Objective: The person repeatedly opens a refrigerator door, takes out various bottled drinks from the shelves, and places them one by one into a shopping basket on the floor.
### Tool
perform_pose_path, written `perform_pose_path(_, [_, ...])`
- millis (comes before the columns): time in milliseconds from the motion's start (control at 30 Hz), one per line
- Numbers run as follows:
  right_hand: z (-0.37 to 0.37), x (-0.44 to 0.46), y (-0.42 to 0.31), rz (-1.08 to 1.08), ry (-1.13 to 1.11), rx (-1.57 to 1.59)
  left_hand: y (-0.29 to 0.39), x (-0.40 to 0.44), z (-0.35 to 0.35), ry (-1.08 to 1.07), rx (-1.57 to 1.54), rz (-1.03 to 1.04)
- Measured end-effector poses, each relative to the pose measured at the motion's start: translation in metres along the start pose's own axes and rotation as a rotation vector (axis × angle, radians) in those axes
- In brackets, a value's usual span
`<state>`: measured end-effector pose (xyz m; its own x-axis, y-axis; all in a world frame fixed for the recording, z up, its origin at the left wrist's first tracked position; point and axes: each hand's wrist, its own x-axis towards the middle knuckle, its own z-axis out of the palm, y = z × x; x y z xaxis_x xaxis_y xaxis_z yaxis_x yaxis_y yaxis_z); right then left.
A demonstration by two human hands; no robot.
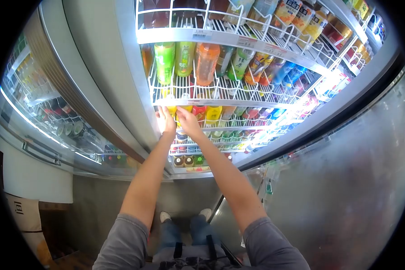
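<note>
Both my hands reach into the open drinks cooler, just under the front edge of a wire shelf. My left hand has its fingers pointing up along the left side of a yellow bottle. From the other side, my right hand has its fingers bent against the same bottle. The bottle is mostly covered by the hands and shelf edge. To the right of my right hand, a red-labelled bottle and another yellow bottle stand in the row.
Green bottles and an orange bottle stand on the shelf above. Dark-capped bottles sit at the bottom. A cooler frame post rises close at left. The open glass door is at right.
</note>
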<state>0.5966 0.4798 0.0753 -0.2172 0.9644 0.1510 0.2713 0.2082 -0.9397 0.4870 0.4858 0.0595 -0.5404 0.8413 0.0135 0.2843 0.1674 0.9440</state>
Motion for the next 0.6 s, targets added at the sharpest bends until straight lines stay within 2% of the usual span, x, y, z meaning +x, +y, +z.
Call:
perform_pose_path(33, [0.01,0.001,0.004,0.017,0.015,0.168,0.007,-0.004,-0.004,-0.003,-0.019,-0.013])
perform_pose_path(167, [0.038,0.008,0.022,-0.029,0.158,0.161,-0.012,0.01,0.006,0.048,-0.041,-0.005])
perform_pose_path(200, [0.037,0.006,0.016,-0.038,0.157,0.159,-0.048,0.032,0.023,-0.017,-0.183,-0.009])
perform_pose_path(267, [0.033,-0.003,-0.004,0.079,0.209,0.076,-0.059,0.042,0.031,-0.08,-0.331,-0.006])
perform_pose_path(333, [0.032,-0.004,-0.008,0.09,0.209,0.076,-0.038,0.027,0.024,0.005,-0.351,-0.11])
perform_pose_path(433, [0.032,-0.009,-0.011,0.014,0.296,0.108,-0.013,0.01,0.009,0.0,-0.416,-0.057])
perform_pose_path(600, [0.021,-0.018,-0.018,0.034,0.262,0.01,0.001,-0.003,-0.002,-0.062,-0.615,-0.016])
